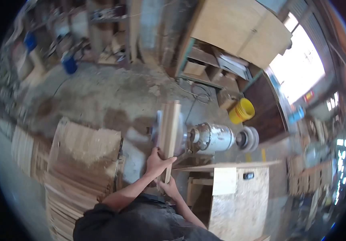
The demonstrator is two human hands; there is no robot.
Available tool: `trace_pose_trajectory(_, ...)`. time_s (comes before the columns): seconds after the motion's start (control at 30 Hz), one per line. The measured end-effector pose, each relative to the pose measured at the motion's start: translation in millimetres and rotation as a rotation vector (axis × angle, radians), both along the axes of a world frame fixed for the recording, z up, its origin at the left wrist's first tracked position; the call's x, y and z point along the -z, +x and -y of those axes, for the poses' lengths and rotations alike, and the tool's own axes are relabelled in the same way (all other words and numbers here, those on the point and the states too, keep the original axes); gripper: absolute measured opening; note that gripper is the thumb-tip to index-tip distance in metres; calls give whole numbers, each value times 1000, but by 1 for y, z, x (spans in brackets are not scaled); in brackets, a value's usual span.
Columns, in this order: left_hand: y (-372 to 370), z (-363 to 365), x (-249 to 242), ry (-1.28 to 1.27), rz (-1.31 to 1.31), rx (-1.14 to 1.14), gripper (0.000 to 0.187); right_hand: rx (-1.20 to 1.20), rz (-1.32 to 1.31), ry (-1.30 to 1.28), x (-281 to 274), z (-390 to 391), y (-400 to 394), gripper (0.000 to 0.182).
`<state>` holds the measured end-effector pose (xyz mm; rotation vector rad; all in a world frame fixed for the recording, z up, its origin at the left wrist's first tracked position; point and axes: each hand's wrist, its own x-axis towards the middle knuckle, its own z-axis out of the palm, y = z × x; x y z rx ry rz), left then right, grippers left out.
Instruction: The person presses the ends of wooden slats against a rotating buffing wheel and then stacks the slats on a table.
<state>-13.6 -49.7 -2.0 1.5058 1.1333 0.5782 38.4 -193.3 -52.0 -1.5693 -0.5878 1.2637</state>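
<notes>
Wooden piece (171,124): lay at twelve o'clock of hands, over blurred wheel (183,138); contact unclear. Left hand (159,164): grip clasped lower part. Right hand (167,187): grip held near end. Step, seemingly: presenting wood to wheel. Next move called for steady two-handed control.

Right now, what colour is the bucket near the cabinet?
The bucket is yellow, best seen in the head view.

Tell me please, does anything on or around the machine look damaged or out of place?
Yes, slightly: the machine shows brownish patches on its pale body, perhaps worn paint. Beyond it, a cable lies in loose loops on the floor, untidy. The floor also has dark patches; I cannot tell whether anything spilled.
</notes>
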Motion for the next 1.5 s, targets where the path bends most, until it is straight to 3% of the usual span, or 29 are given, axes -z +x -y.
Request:
trace_pose_trajectory(0.03, 6, -4, -5, -17, 14, -56, 85, 26, -49, 68, 18, -5, 4, 48)
trace_pose_trajectory(0.1, 14, -13, -13, -154, -170, 39, 87, 3, -60, -2, 32, -7, 13, 45)
trace_pose_trajectory(0.13, 17, -13, -1, -67, -219, 49, 85, 36, -83, -56, 38, -7, 15, 42)
trace_pose_trajectory(0.17, 18, -7, 9, 25, -184, 48, 89, -99, -44, -156, 41, -3, 28, 39)
trace_pose_trajectory(0.27, 25, 5, 14, 141, -257, 133, 101, 69, -390, -44, 40, -12, 41, 46)
trace_pose_trajectory(0.33, 37, 9, 28, 761, -421, 90, 102, 15, -565, -20, 43, -24, 66, 50)
trace_pose_trajectory(0.37, 45, 0, 31, 710, -306, 132, 89, -58, -591, -28, 42, -30, 78, 50)
trace_pose_trajectory(0.43, 66, -29, 38, 809, -334, 215, 84, -270, -618, 7, 49, -36, 100, 50)
trace_pose_trajectory(0.47, 77, -43, 41, 899, -346, 266, 80, -208, -729, -104, 41, -45, 101, 50)
trace_pose_trajectory(0.53, 99, -66, 43, 921, -371, 309, 79, -276, -943, 25, 41, -46, 100, 50)
trace_pose_trajectory(0.7, 114, -50, 51, 997, -536, 330, 82, -236, -1050, 68, 53, 15, 71, 49)
trace_pose_trajectory(0.8, 102, -18, 54, 994, -543, 326, 83, -178, -1081, -37, 71, 51, 57, 49)
trace_pose_trajectory(0.9, 103, -18, 52, 966, -572, 392, 85, -177, -1154, 14, 90, 51, 54, 46)
trace_pose_trajectory(1.0, 121, -53, 53, 1046, -618, 390, 81, -171, -916, 8, 65, 15, 77, 51)
trace_pose_trajectory(1.07, 129, -80, 56, 1111, -661, 375, 79, -123, -664, -162, 31, -9, 95, 53)
trace_pose_trajectory(1.17, 137, -101, 56, 1121, -708, 396, 79, -125, -567, -111, 41, -31, 100, 58)
trace_pose_trajectory(1.27, 132, -90, 54, 1045, -724, 442, 80, -108, -510, -92, 36, -18, 92, 74)
trace_pose_trajectory(1.37, 120, -69, 60, 1017, -689, 461, 82, -94, -404, -119, 62, 1, 77, 75)
trace_pose_trajectory(1.5, 105, -40, 68, 1024, -666, 466, 84, -113, -559, -155, 55, 34, 66, 82)
